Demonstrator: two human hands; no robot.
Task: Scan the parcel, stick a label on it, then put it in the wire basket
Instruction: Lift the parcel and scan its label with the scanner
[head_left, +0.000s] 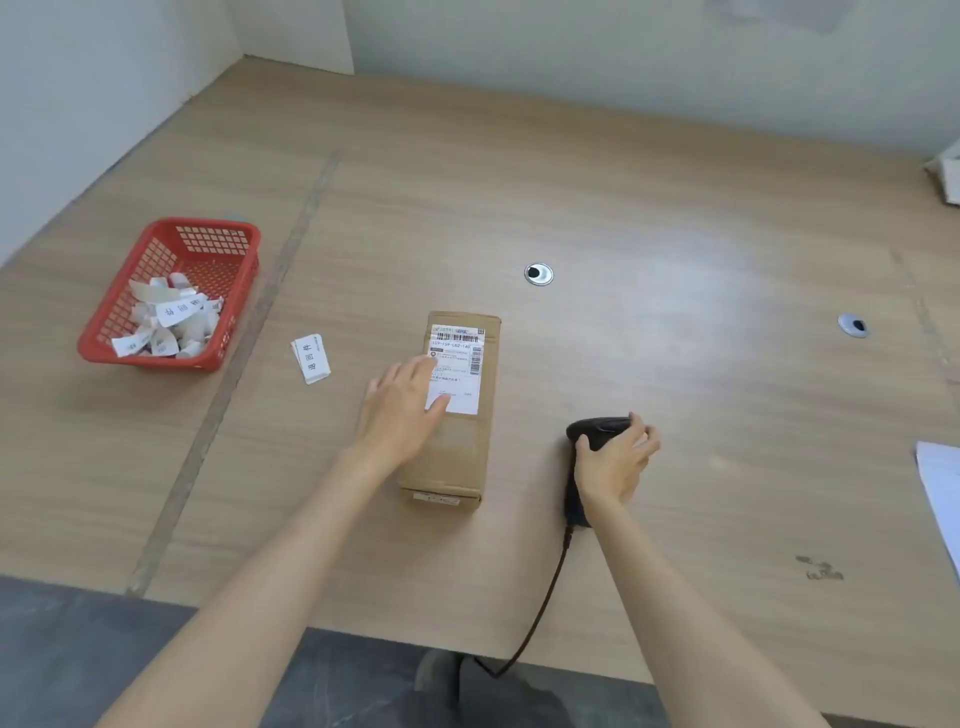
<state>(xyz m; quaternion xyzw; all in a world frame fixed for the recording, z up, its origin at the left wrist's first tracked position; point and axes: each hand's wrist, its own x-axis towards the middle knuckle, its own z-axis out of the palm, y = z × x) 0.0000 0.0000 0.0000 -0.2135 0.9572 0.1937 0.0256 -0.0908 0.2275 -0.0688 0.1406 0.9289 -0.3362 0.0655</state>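
A long brown cardboard parcel (457, 447) lies on the wooden table with a white shipping label (460, 353) on its top. My left hand (402, 402) rests flat on the parcel's left side, fingers spread over the label's lower corner. To the right, a black handheld scanner (589, 441) lies on the table with its cable trailing off the front edge. My right hand (615, 460) is curled over the scanner's head. A small stack of white labels (310, 357) lies left of the parcel. A red mesh basket (208, 249) stands at the far left.
The red basket holds several crumpled white label scraps (166, 319). Two round metal cable grommets (538, 274) are set in the table (675, 234) beyond the parcel. White paper (940, 499) lies at the right edge. Walls close in at the back and left.
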